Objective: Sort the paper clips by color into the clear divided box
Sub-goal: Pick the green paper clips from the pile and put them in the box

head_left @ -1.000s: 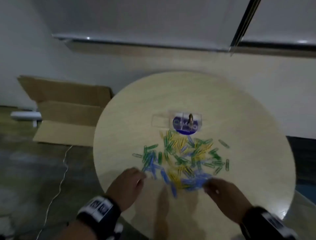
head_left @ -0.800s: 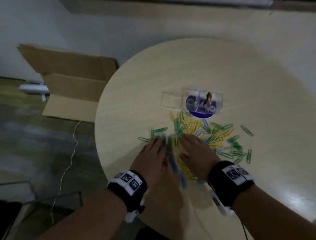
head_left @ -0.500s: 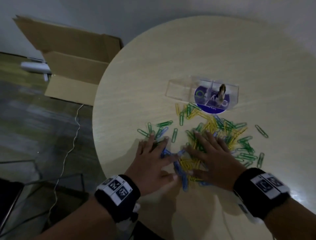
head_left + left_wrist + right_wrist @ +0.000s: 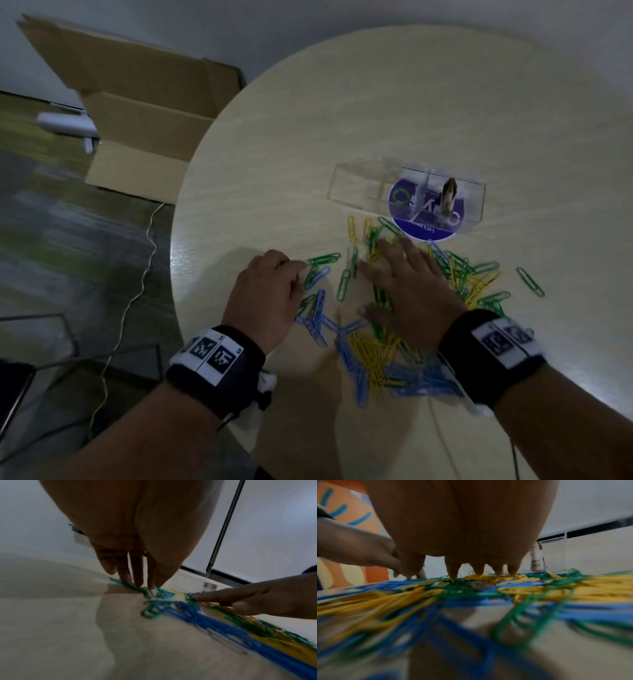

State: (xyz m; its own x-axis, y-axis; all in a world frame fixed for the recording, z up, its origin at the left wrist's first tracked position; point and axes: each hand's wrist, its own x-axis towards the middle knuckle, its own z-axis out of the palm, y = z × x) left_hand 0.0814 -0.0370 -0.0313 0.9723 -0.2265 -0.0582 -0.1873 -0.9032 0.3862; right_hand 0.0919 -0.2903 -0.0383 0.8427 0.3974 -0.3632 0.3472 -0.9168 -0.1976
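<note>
Green, yellow and blue paper clips lie mixed in a loose pile (image 4: pixel 373 349) on the round wooden table (image 4: pixel 342 102). The clear divided box (image 4: pixel 356 181) stands just behind the pile, over a purple round sticker; no clips show in its compartments. My left hand (image 4: pixel 296 274) is at the pile's left edge, its fingertips (image 4: pixel 137 584) touching green clips (image 4: pixel 323 258). To its right, my right hand (image 4: pixel 380 274) lies flat with fingers spread, its fingertips (image 4: pixel 479 573) pressing on yellow and green clips. Blue clips (image 4: pixel 411 377) lie thickest near my right wrist.
One green clip (image 4: pixel 530 281) lies apart at the right. The table's edge (image 4: pixel 176 274) runs close to my left hand. On the floor beyond it are an open cardboard box (image 4: pixel 147 113), a thin cable (image 4: pixel 137 284) and a metal frame (image 4: pixel 68 342).
Both hands came down onto the pile. Since then the right hand has slid forward toward the box, and the left hand's fingers have drawn in at the pile's left edge.
</note>
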